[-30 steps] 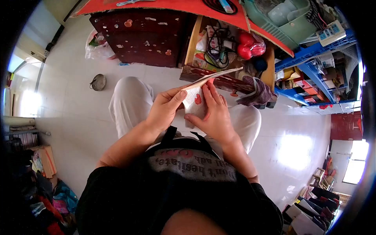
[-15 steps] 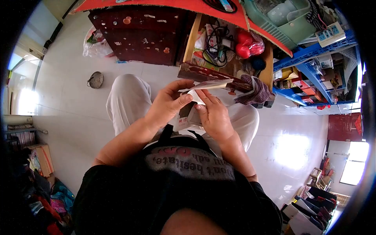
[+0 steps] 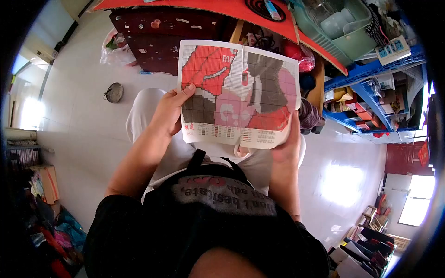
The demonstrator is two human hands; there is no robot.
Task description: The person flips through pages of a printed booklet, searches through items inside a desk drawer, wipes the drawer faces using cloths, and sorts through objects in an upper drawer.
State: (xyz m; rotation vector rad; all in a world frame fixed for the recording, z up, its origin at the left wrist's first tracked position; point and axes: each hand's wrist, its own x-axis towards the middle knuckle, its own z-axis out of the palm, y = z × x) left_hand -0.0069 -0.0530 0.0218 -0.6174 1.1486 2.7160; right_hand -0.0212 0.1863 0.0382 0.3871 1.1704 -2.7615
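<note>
An unfolded paper chart [image 3: 238, 92] with a gridded red, grey and pink picture is held up over my lap, a crease running down its middle. My left hand [image 3: 172, 109] is closed on its left edge, thumb on the front and fingers behind. At the lower right edge, my right hand [image 3: 288, 143] grips the sheet, its fingers mostly hidden behind the paper. Rows of small print and red characters run along the chart's bottom. Behind the sheet is the open drawer [image 3: 317, 88], partly covered by it.
A dark red cabinet [image 3: 167, 34] stands ahead under a red tabletop [image 3: 208, 5]. At the right are a green basket [image 3: 343, 39], a power strip [image 3: 393, 50] and a blue shelf [image 3: 361, 95]. A round metal object [image 3: 114, 92] lies on the floor at the left.
The folded paper has been opened out into a wide sheet facing me. My hands have moved apart to its two sides, and it now covers part of the drawer.
</note>
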